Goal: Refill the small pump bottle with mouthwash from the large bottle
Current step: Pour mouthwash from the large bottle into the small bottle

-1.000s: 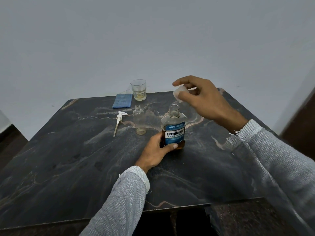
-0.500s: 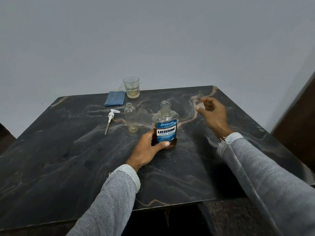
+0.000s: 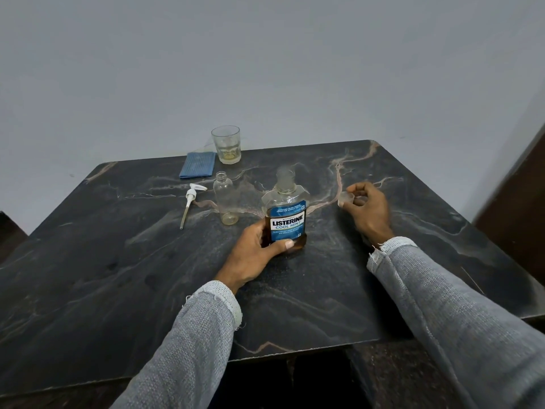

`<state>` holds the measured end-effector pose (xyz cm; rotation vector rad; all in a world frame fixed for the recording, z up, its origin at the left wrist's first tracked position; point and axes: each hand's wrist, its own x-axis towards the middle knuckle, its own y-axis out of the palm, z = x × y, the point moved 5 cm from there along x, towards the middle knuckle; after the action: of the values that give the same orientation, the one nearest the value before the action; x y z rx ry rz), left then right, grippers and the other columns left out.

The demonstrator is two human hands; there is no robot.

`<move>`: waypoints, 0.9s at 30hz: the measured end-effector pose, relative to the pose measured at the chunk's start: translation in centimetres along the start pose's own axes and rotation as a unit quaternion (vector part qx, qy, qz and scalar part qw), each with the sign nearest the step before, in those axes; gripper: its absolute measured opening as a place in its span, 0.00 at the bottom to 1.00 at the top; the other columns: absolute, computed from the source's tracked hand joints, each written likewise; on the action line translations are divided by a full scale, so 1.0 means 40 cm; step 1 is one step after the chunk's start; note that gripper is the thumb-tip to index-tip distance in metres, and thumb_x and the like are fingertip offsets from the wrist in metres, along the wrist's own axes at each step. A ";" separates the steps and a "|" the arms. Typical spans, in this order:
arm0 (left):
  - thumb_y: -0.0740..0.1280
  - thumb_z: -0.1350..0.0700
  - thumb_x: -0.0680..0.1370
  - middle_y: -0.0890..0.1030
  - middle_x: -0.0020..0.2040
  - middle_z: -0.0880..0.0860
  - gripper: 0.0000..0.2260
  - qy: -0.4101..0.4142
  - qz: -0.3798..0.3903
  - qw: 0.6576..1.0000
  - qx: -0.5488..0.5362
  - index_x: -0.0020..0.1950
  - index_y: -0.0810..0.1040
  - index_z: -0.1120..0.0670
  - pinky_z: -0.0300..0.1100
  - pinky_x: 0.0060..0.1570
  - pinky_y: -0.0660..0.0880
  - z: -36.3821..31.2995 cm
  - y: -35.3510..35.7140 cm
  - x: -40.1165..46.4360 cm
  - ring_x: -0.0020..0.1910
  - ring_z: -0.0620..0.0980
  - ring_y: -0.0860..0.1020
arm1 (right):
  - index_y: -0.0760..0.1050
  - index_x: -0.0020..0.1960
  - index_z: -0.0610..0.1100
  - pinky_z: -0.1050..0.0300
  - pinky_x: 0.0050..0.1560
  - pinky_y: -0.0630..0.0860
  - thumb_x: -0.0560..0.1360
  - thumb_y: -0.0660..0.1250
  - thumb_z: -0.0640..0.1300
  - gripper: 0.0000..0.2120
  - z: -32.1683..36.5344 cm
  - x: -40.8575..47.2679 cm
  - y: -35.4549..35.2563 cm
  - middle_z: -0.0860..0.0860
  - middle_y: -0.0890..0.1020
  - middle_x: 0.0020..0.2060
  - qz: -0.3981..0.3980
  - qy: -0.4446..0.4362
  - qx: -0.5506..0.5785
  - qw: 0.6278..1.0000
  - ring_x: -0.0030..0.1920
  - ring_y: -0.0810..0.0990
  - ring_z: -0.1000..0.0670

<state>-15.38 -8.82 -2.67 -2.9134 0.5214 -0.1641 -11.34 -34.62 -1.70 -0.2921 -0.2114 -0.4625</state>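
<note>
The cap [image 3: 345, 198], held above the bottle's [image 3: 285, 215] open neck a second ago, has been carried down and to the right by the right hand [image 3: 367, 209], almost to the table [image 3: 118, 276].

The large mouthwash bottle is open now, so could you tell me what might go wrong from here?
1. The small bottle has a narrow neck and stands unheld; pouring from the wider mouth of the large bottle could miss it or knock it over.
2. The right hand holds the cap low by the table, so only the left hand grips the large bottle; a one-handed tilt may slip.
</note>
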 end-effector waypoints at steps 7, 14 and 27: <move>0.73 0.62 0.73 0.81 0.58 0.44 0.19 0.001 0.005 1.000 -0.018 0.60 0.74 0.46 0.41 0.64 0.73 0.001 0.004 -0.001 0.59 0.40 0.79 | 0.76 0.52 0.44 0.51 0.52 0.81 0.71 0.73 0.35 0.12 -0.013 0.006 0.007 0.48 0.80 0.49 0.010 -0.001 -0.054 0.998 0.47 0.82 0.49; 0.73 0.61 0.73 0.81 0.58 0.44 0.19 0.004 0.002 1.000 -0.014 0.59 0.74 0.46 0.40 0.64 0.74 0.000 0.004 -0.002 0.59 0.40 0.79 | 0.72 0.53 0.48 0.57 0.54 0.76 0.73 0.71 0.44 0.12 0.006 -0.014 0.002 0.47 0.75 0.54 -0.001 -0.037 -0.132 0.991 0.52 0.78 0.50; 0.72 0.45 0.73 0.81 0.60 0.50 0.17 0.006 -0.045 0.993 -0.113 0.58 0.77 0.49 0.44 0.64 0.73 -0.023 -0.031 -0.030 0.63 0.47 0.78 | 0.70 0.65 0.50 0.59 0.64 0.67 0.73 0.71 0.43 0.22 0.129 -0.144 0.041 0.50 0.69 0.65 0.113 -0.096 -0.125 0.981 0.63 0.69 0.55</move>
<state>-16.20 -7.40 -1.63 -3.1606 0.4374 -0.1431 -16.30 -29.22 1.26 -0.6022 -0.3058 -0.2345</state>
